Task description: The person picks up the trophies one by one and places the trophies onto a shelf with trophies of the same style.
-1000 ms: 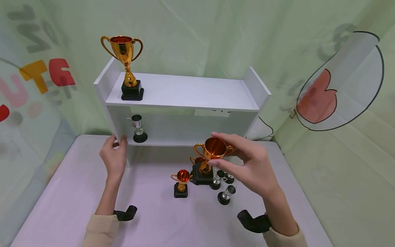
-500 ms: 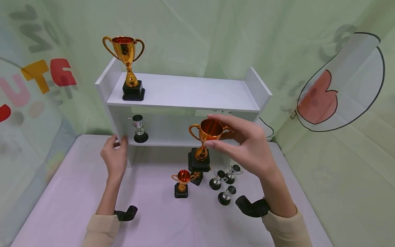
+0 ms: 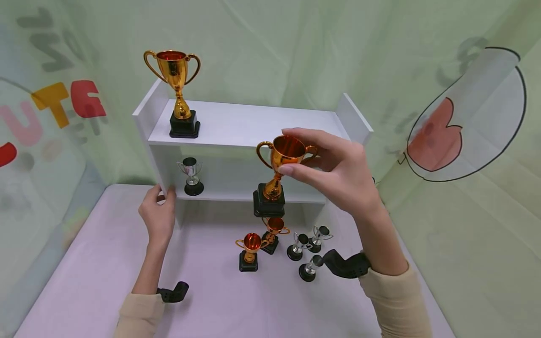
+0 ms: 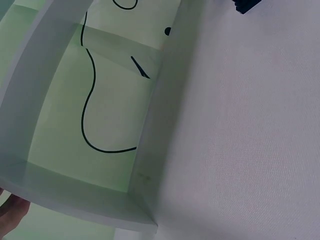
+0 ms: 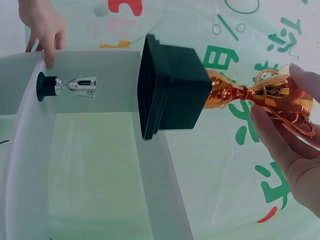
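Copper-coloured and shiny, a two-handled trophy [image 3: 274, 189] hangs upright in the right hand [image 3: 340, 169], its cup pinched between thumb and fingers. It is held up in front of the white shelf unit [image 3: 253, 124]; from the head camera its black base crosses the front edge of the lower board [image 3: 224, 191]. How near it is to that edge I cannot tell. The left hand [image 3: 157, 216] grips the unit's left side panel at the lower board, thumb on the front edge and fingers outside.

Two trophies stand in the unit, both at the left end: a tall gold trophy [image 3: 176, 77] on the upper board and a small silver trophy [image 3: 192, 176] on the lower one (the gold one's rim rises well above the side panel).

On the pale tablecloth [image 3: 220, 305], below and in front of the unit, stand a front copper cup [image 3: 250, 253] and, just behind it, a rear copper cup [image 3: 272, 230]. To their right is a cluster of three silver cups [image 3: 297, 246].

A second ago the held trophy was low over the table, largely covering the rear copper cup; now it is lifted higher and that cup shows. The left hand has stayed at the same panel.
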Available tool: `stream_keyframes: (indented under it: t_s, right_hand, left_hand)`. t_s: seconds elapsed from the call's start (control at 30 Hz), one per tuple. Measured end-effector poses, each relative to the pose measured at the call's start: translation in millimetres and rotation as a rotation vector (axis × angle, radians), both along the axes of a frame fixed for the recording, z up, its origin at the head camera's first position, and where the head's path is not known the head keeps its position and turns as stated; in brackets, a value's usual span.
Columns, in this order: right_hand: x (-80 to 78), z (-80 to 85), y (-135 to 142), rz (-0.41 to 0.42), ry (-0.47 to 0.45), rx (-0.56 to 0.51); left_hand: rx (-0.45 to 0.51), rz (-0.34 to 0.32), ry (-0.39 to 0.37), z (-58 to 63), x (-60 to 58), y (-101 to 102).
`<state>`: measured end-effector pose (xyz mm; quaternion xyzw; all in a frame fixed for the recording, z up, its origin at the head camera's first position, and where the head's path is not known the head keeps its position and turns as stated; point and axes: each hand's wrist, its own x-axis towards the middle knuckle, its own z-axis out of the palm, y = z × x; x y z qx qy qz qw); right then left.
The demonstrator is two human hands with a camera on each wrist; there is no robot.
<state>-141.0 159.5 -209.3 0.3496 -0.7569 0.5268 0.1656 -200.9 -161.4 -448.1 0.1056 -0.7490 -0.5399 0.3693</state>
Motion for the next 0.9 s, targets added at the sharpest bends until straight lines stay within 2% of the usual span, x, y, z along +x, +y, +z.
stream_keyframes:
  t_s: [0.33,0.6,0.9]
  right_hand:
    - [-13.3,21.6,-9,0.025,-0.105,-0.066]
    - [-19.2,44.5,-24,-0.003,-0.131,-0.018]
    - [-28.0,52.4,-38,-0.024,-0.14,0.032]
  left_hand:
    - [-0.019,-0.008,0.003,1.3,-0.4,-1]
    - [-0.021,-0.005,0.004,1.4,-1.7,0]
    - [-0.029,-0.006,0.003,0.9,-1.7,-1]
